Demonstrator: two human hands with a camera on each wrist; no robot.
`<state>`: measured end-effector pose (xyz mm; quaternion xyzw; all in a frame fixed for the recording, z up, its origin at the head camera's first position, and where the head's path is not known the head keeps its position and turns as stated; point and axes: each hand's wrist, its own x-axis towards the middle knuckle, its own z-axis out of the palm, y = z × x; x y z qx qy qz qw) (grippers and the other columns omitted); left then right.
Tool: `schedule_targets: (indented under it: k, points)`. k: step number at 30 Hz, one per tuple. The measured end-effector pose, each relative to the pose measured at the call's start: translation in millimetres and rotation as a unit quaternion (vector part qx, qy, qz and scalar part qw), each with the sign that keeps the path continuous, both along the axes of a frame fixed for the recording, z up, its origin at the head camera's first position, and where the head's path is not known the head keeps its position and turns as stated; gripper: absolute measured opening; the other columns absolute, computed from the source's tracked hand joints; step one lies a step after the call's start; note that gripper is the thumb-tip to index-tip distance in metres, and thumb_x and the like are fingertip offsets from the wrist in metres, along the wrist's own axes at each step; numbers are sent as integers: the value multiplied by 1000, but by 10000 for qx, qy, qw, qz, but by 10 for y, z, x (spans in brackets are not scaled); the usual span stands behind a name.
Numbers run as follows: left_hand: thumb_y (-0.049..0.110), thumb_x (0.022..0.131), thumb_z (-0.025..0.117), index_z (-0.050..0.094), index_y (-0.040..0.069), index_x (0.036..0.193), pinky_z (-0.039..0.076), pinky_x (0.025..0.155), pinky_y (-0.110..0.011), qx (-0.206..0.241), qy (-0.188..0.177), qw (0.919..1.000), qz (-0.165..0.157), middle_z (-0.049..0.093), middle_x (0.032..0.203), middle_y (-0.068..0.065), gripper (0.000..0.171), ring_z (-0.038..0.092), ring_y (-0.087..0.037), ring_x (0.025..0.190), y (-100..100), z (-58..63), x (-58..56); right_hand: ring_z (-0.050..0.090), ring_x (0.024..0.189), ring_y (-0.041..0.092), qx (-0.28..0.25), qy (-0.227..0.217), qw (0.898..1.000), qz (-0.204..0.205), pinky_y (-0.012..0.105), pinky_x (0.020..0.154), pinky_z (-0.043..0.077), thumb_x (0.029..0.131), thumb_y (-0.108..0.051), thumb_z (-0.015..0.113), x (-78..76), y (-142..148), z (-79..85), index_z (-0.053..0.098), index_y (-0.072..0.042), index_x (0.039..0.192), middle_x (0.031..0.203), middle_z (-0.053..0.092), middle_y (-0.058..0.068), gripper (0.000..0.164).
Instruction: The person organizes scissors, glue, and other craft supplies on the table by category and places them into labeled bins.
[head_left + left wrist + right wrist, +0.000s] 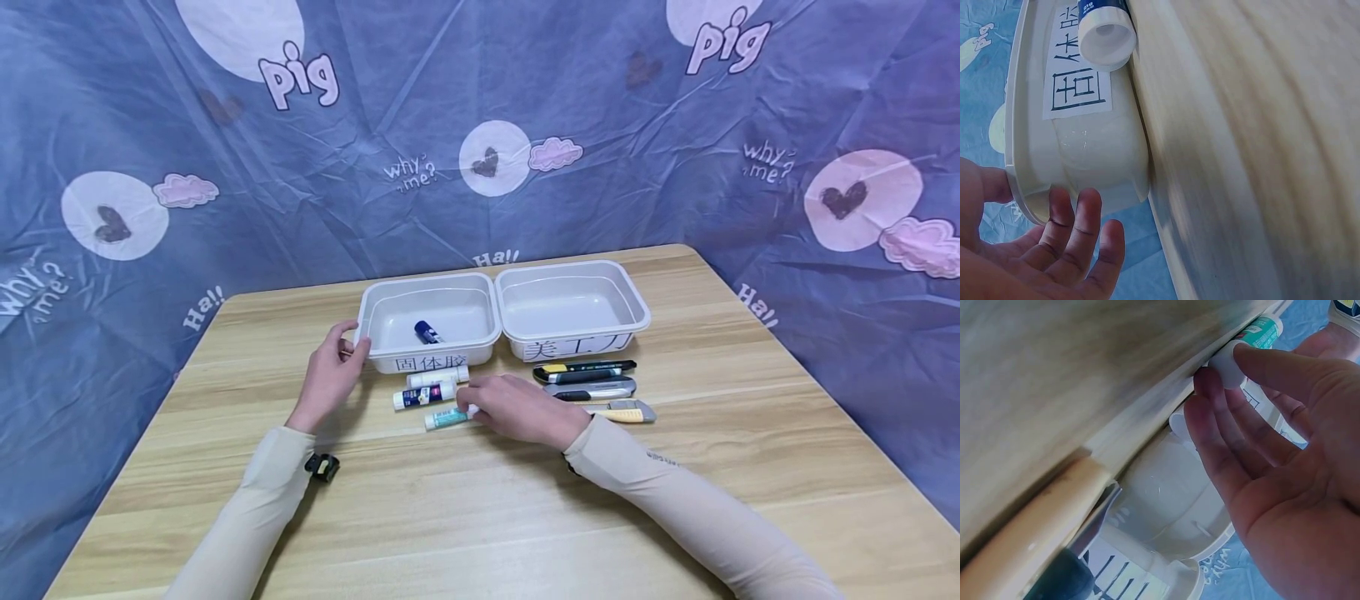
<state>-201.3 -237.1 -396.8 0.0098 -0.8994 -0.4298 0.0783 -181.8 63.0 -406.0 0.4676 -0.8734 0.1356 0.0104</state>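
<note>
My left hand (335, 367) holds the left end of a white plastic box (490, 340), its thumb over the rim and other fingers along the outside wall. A blue glue stick (427, 332) lies inside this box. In front of it, my right hand (521, 410) pinches the white cap of a teal-and-white glue stick (447, 418) between thumb and fingers; the right wrist view shows that cap (1227, 365) close up. Just behind lie a navy-and-white glue stick (424, 395) and a mostly white one (438, 377), side by side.
A second white box (637, 313) adjoins the first on the right; both carry paper labels with Chinese characters. Several utility knives lie before it, including a black-and-yellow one (585, 369), a grey one (600, 389) and a cream-yellow one (626, 412). A patterned blue cloth (420, 225) hangs behind the wooden table (450, 517).
</note>
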Motion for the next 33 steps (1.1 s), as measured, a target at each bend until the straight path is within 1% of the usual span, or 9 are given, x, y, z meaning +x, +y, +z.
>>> schedule_targets:
  k: [8, 16, 22, 28, 33]
  points:
    - [28, 106, 53, 43, 2, 151, 49, 70, -28, 26, -50, 10000, -13, 64, 98, -15, 52, 58, -19, 81, -6, 0, 5, 68, 84, 14, -35, -41, 10000, -13, 26, 69, 55, 91, -6, 74, 5, -3, 6, 70, -16, 103, 102, 70, 0, 16]
    - [28, 107, 53, 44, 2, 150, 49, 72, -29, -43, -11, 10000, 3, 64, 98, -15, 51, 58, -20, 82, -1, -8, 1, 71, 88, 15, -152, -179, 9997, -111, 25, 73, 57, 91, -3, 74, 1, 7, 26, 72, -16, 107, 110, 72, 3, 21]
    - [28, 106, 53, 44, 3, 150, 50, 71, -28, -7, -6, 10000, -10, 64, 98, -16, 51, 58, -19, 80, -8, -8, 0, 70, 88, 14, -178, -130, 9997, -141, 23, 73, 56, 91, -4, 75, -18, 12, 26, 72, -17, 108, 110, 72, 2, 22]
    - [29, 107, 53, 43, 3, 151, 50, 70, -28, 45, -23, 10000, -65, 65, 99, -17, 53, 58, -19, 80, -15, -4, -2, 70, 90, 14, -274, 27, 9995, -175, 25, 75, 57, 93, -6, 74, -34, 22, 39, 73, -19, 109, 106, 72, 1, 21]
    - [29, 107, 53, 42, 2, 151, 50, 70, -28, 50, -41, 10000, -72, 65, 99, -16, 53, 59, -18, 80, -16, -5, 0, 69, 93, 14, -392, -47, 9989, -249, 26, 77, 57, 95, -6, 71, -46, 38, 49, 72, -18, 113, 107, 71, 1, 21]
